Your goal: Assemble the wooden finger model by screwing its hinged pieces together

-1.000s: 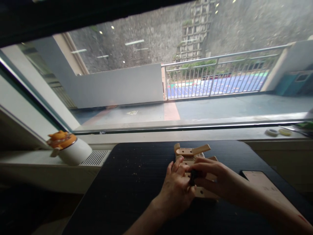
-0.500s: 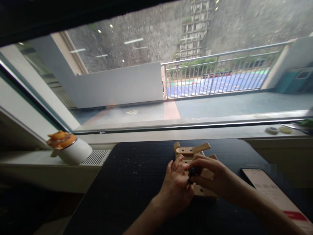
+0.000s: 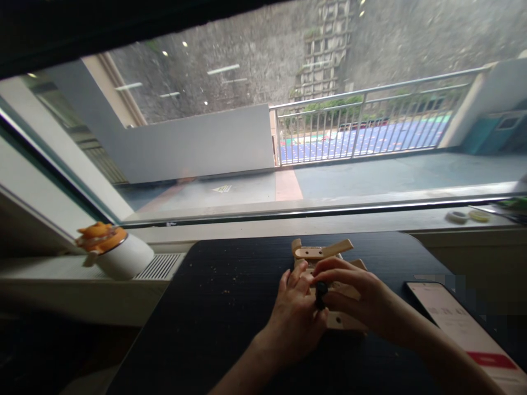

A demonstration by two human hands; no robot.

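Note:
A small wooden assembly [image 3: 323,253] of light-coloured pieces with holes lies on the black table [image 3: 230,307] in front of me. My left hand [image 3: 297,318] rests on its left side, fingers curled against the wood. My right hand [image 3: 354,299] comes in from the right and pinches a small black knob-like part [image 3: 321,289] between thumb and fingers, right on top of the wooden assembly. Both hands touch each other over the piece, and they hide most of its lower half.
A phone or printed sheet [image 3: 457,323] lies at the table's right. Wood crumbs are scattered on the table's left half. A white pot with an orange lid [image 3: 113,251] sits on the sill at left, small round items [image 3: 467,216] at right. A large window stands beyond.
My right hand's fingers have shifted slightly around the black part, and the view has drifted a little. The wooden assembly and my left hand stay where they were.

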